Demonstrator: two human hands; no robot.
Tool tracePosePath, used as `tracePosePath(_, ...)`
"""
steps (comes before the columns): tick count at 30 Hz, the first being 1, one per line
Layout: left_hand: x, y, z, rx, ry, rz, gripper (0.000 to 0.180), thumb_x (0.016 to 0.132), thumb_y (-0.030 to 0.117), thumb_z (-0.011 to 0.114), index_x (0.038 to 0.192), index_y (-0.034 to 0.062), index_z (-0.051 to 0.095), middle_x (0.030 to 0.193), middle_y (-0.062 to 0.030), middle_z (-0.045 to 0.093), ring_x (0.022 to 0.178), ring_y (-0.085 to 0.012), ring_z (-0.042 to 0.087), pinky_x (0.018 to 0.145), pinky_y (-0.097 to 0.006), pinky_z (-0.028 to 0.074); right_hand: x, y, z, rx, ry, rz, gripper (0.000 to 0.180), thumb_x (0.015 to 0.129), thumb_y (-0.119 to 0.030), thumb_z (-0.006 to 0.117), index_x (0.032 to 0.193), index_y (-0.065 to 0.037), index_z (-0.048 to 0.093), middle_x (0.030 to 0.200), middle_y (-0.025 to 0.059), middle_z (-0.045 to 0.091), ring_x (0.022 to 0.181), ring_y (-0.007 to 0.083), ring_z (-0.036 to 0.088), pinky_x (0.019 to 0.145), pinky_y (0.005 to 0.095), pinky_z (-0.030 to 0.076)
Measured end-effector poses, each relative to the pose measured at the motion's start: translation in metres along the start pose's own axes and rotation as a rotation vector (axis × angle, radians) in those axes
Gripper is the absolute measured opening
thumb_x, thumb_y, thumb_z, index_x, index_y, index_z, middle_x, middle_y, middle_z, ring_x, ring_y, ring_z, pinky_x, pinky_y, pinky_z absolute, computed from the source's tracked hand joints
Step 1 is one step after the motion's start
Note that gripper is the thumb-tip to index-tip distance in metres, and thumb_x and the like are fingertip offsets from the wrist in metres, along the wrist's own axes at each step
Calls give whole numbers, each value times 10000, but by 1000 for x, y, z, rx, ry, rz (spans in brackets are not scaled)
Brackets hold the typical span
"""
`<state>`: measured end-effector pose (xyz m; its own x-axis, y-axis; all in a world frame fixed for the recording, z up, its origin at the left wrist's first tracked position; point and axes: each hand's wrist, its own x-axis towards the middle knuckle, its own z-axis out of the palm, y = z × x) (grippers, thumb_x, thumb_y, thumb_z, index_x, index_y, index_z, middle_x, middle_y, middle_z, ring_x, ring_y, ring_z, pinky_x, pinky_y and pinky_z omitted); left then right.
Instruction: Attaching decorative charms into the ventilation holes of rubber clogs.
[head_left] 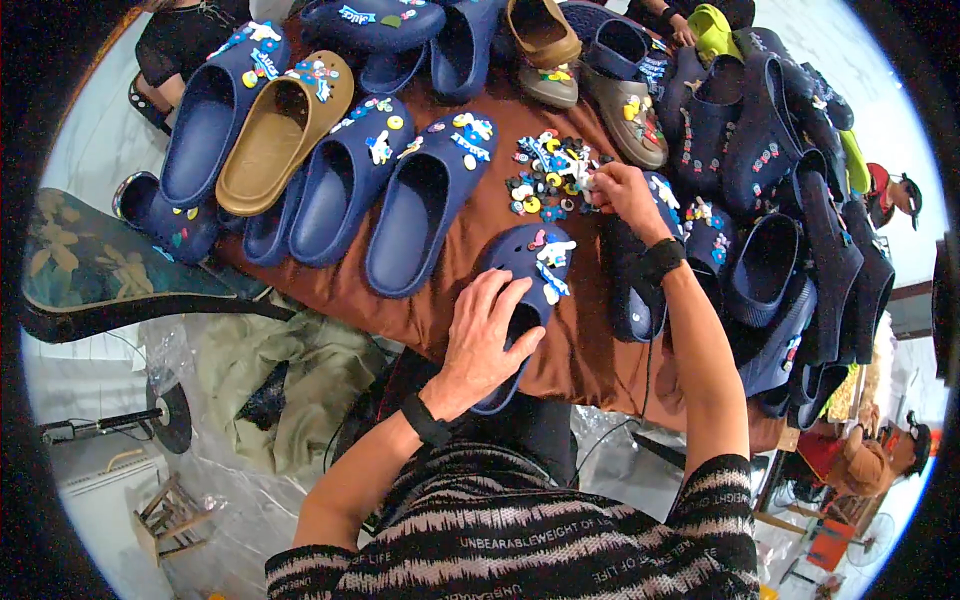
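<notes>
My left hand (480,345) is closed round the rim of a navy blue clog (517,250), its thumb reaching into the foot opening. White, blue and pink charms sit on the clog's toe, which points away from me. To the right, my right hand (625,198) is over a heap of small colourful shoe charms (545,190) on the brown cloth. Its thumb and forefinger pinch a whitish charm (587,180), partly covered by the fingers. Another navy clog (637,300) lies under my right wrist.
Navy clogs (425,215) and a tan clog (282,135) line the left of the brown cloth (350,300). Many dark clogs (765,260) crowd the right side. Other people stand at the far edge, one with a hand (683,30) near a lime green clog (712,35).
</notes>
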<state>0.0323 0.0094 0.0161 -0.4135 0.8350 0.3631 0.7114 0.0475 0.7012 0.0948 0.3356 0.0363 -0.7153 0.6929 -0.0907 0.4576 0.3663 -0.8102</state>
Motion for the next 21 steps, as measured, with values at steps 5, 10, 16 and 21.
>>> tracePosePath(5, 0, 0, 1, -7, 20, 8, 640, 809, 222, 781, 1370, 69, 515, 1395, -172, 470, 1320, -388, 438, 1123, -486, 364, -16, 2, -2, 377, -163, 111, 275, 1036, -305, 550, 1080, -42, 616, 998, 67, 675, 811, 161, 691, 704, 295, 557)
tracePosePath(10, 0, 1, 1, 5, 11, 3, 635, 809, 222, 780, 1366, 69, 518, 1394, -176, 476, 1319, -392, 440, 1123, -486, 364, -23, 1, 19, 388, -245, 130, 254, 1038, -285, 543, 997, -47, 622, 913, 46, 675, 758, 146, 684, 673, 290, 556)
tracePosePath(16, 0, 1, 0, 19, 4, 2, 644, 813, 239, 775, 1376, 74, 509, 1402, -179, 473, 1329, -397, 430, 1123, -495, 360, -12, 11, 36, 73, -172, 37, 263, 1003, -193, 549, 978, 33, 681, 837, 94, 722, 668, 159, 692, 595, 314, 561)
tracePosePath(21, 0, 0, 1, 11, -1, 2, 648, 812, 240, 774, 1379, 76, 506, 1405, -180, 467, 1331, -398, 428, 1126, -496, 356, 5, 17, 24, -354, 208, -245, 210, 932, -91, 558, 1033, 22, 703, 904, 250, 717, 816, 368, 729, 689, 453, 577)
